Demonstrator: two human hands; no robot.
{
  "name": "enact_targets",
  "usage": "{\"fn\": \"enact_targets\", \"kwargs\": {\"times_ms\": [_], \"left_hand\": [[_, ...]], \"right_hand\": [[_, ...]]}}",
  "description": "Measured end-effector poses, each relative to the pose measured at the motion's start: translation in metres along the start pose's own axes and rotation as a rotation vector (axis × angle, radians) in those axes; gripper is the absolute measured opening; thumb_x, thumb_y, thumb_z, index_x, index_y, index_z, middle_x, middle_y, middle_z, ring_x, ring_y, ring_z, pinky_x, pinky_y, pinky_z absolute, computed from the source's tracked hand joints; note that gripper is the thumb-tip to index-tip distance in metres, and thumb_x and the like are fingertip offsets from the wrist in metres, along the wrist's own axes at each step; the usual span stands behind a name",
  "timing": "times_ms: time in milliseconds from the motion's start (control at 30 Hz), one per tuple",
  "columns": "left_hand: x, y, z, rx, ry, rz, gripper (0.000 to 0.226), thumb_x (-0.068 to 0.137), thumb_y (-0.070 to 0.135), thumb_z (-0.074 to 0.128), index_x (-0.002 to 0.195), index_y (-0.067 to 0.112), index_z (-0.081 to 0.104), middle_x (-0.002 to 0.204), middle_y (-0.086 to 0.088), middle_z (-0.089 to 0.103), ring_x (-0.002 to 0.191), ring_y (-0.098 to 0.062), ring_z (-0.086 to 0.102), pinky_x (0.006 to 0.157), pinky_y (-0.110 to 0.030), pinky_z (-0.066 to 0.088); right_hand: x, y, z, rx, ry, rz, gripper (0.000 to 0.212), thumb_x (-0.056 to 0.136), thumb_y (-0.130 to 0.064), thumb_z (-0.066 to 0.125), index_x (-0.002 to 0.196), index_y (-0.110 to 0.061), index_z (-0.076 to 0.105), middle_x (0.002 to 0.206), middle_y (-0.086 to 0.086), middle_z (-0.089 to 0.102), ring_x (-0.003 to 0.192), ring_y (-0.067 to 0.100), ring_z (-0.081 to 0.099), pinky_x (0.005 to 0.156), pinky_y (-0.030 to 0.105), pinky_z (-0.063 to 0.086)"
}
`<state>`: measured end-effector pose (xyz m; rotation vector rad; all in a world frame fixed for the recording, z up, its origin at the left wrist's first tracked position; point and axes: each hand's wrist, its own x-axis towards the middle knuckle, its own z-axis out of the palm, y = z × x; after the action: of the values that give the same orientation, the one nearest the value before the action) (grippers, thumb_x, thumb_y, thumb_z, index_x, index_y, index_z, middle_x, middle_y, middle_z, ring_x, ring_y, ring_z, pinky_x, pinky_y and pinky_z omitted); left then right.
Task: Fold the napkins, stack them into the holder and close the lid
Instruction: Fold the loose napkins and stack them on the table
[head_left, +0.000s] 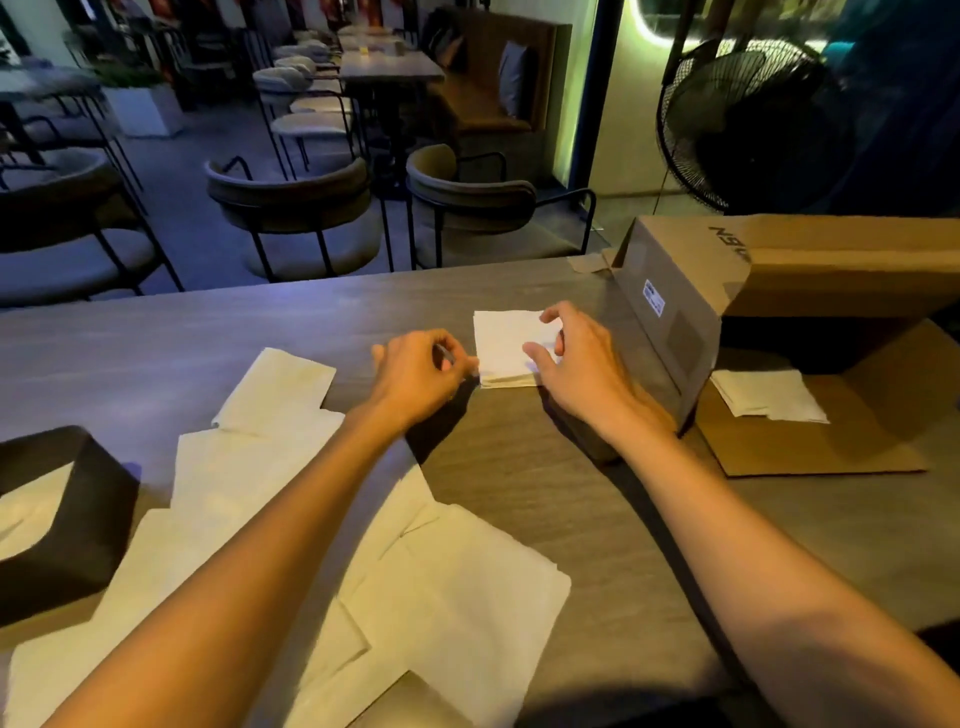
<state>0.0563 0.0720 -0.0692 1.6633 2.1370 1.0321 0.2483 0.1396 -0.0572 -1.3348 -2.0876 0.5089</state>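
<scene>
A small stack of folded white napkins lies on the wooden table in the middle. My right hand rests on the stack's right side, thumb and fingers pinching the top napkin. My left hand touches the stack's left lower corner with curled fingers. Several unfolded napkins lie spread across the near left of the table. A dark napkin holder with napkins inside stands at the left edge.
A brown cardboard box lies on its side at the right, its flap flat on the table with more folded napkins on it. Chairs and tables stand beyond the far edge, a black fan at back right.
</scene>
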Motion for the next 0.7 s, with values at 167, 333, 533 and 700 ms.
{"fn": "enact_targets", "kwargs": {"times_ms": [167,333,533,700], "left_hand": [[-0.034,-0.027,-0.069,0.442,-0.297,0.008,0.041,0.084,0.065,0.059,0.093,0.026,0.069,0.097,0.004,0.064,0.105,-0.019,0.048,0.099,-0.044,0.034],[-0.064,-0.06,-0.106,0.522,-0.367,-0.025,0.044,0.077,0.064,0.069,0.111,0.036,0.068,0.117,0.01,0.058,0.121,-0.019,0.041,0.104,-0.045,0.027],[-0.078,-0.062,-0.117,0.237,-0.144,0.047,0.032,0.076,0.056,0.066,0.091,0.03,0.076,0.092,0.015,0.063,0.097,-0.009,0.048,0.097,-0.043,0.028],[-0.073,-0.056,-0.12,0.122,-0.063,0.095,0.045,0.069,0.07,0.056,0.09,0.035,0.075,0.1,0.017,0.069,0.104,-0.01,0.054,0.094,-0.043,0.028]], "right_hand": [[-0.044,-0.056,0.022,0.066,-0.246,-0.168,0.025,0.097,-0.038,0.067,0.114,-0.021,0.064,0.082,-0.007,0.063,0.074,0.008,0.061,0.066,0.022,0.05],[-0.077,-0.094,0.05,0.084,-0.561,-0.19,0.033,0.086,-0.057,0.072,0.09,-0.024,0.069,0.083,-0.004,0.068,0.079,0.016,0.064,0.071,0.037,0.058],[-0.085,-0.102,0.055,0.17,-0.558,-0.188,0.017,0.092,-0.03,0.075,0.087,-0.014,0.07,0.08,0.002,0.07,0.078,0.02,0.066,0.074,0.038,0.058],[-0.075,-0.096,0.043,0.183,-0.447,-0.208,0.012,0.099,-0.029,0.066,0.1,-0.018,0.072,0.088,-0.004,0.068,0.079,0.011,0.064,0.074,0.033,0.058]]}}
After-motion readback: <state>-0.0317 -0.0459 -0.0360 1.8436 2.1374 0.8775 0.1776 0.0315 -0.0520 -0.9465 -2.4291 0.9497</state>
